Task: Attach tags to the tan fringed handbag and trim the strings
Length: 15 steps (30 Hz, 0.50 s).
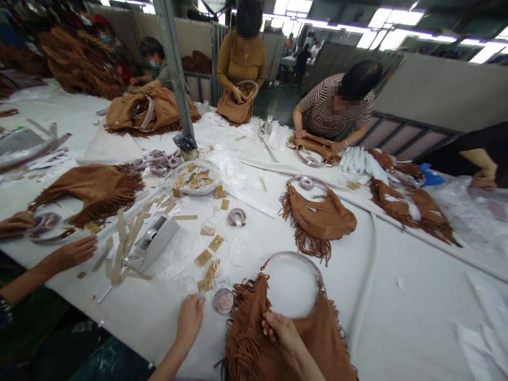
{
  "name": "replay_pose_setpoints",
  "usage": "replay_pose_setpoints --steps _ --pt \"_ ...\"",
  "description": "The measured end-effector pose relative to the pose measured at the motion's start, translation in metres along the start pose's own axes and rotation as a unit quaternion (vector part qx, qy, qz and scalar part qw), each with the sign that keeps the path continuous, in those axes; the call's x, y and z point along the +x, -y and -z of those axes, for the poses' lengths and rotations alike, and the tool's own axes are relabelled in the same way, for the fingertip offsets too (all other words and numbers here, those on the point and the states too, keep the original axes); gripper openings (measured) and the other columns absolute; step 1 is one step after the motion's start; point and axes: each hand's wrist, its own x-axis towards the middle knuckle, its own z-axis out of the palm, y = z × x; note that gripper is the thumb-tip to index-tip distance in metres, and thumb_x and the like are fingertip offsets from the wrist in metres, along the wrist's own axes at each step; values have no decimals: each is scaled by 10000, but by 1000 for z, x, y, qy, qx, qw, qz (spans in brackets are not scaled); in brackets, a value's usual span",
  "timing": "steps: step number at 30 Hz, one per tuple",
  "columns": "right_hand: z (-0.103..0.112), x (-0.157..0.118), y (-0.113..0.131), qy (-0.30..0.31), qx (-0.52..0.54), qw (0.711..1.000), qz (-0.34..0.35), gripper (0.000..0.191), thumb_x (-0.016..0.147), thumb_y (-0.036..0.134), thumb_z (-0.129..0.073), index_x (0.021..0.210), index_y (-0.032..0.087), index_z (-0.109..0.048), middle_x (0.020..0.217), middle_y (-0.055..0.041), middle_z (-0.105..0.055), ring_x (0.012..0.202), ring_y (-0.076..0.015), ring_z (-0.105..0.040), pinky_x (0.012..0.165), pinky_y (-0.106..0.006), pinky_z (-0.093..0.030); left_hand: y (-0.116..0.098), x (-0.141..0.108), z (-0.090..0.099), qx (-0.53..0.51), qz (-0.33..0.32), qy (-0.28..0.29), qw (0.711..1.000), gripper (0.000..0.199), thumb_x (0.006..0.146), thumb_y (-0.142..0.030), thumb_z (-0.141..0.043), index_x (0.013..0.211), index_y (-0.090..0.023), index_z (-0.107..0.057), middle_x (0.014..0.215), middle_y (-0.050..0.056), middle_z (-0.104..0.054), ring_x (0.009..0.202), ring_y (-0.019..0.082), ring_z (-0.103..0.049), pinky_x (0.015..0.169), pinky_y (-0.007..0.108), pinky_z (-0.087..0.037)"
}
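White worktop spreads under and around hands, near edge slanting away to their left. Grey metal post ahead of hands, slightly left, tilted in view. Past worktop's far side: patch of dark, greenish floor. Tall grey panels ahead of hands and to their right; barred metal frame below right-hand panel. Far ahead, high above hands: bright windows, white strip lights, dark ceiling.
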Motion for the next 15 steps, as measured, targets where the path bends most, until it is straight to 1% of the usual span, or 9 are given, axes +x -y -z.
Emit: replay_pose_setpoints --steps 2,4,7,9,10,11,13,14,15 --pt "1 3 -1 5 1 1000 0 430 564 521 -748 606 114 -613 496 4 -559 409 -34 -363 382 -162 -216 -1 -5 2 -47 -30 18 998 346 874 -361 -292 736 -183 -555 763 65 -603 768 211 -569 732 313 -403" --pt "1 5 -1 11 1 1000 2 429 559 522 -749 611 118 -611 517 -3 -570 425 -41 -378 387 -167 -212 -4 -8 6 -75 -39 37 996 367 864 -402 -313 680 -185 -545 689 40 -588 696 193 -556 677 294 -388" --pt "0 6 2 18 -10 1000 9 433 573 535 -733 613 122 -608 531 -5 -568 438 -47 -380 393 -176 -205 -18 -9 10 -96 -20 60 993 372 797 -458 -437 543 -189 -475 534 -20 -490 573 152 -493 575 254 -320" --pt "0 4 5 23 -22 999 13 441 592 553 -711 613 125 -606 527 -1 -557 433 -46 -364 396 -183 -199 -32 -11 9 -125 0 82 989 374 723 -469 -536 497 -184 -448 485 -45 -435 536 129 -452 544 237 -283" --pt "0 2 7 25 -30 999 16 450 604 567 -696 613 126 -605 517 4 -547 426 -46 -352 397 -188 -196 -40 -14 7 -153 11 101 983 370 689 -470 -575 494 -179 -456 479 -50 -429 530 121 -443 538 232 -279" --pt "1 -1 8 27 -38 999 19 458 616 579 -679 612 127 -604 506 9 -534 421 -46 -344 399 -192 -196 -47 -19 4 -188 20 132 973 361 667 -473 -597 504 -173 -480 484 -51 -440 529 119 -442 535 228 -286" --pt "4 -6 10 28 -53 998 30 473 641 597 -647 605 128 -601 489 19 -510 416 -50 -339 407 -201 -204 -60 -34 -5 -267 29 216 939 347 659 -489 -606 569 -157 -559 532 -33 -508 553 130 -474 548 230 -331" --pt "6 -9 11 27 -60 997 37 478 651 602 -635 601 129 -598 488 22 -502 418 -52 -339 412 -205 -208 -65 -42 -9 -298 24 253 920 355 662 -501 -605 606 -150 -595 577 -14 -552 588 146 -505 572 239 -367" --pt "9 -12 12 26 -67 996 45 479 659 605 -625 603 131 -595 492 25 -498 420 -53 -338 417 -208 -208 -70 -51 -11 -315 14 278 907 364 661 -510 -608 627 -148 -623 644 13 -596 650 169 -540 617 257 -405"
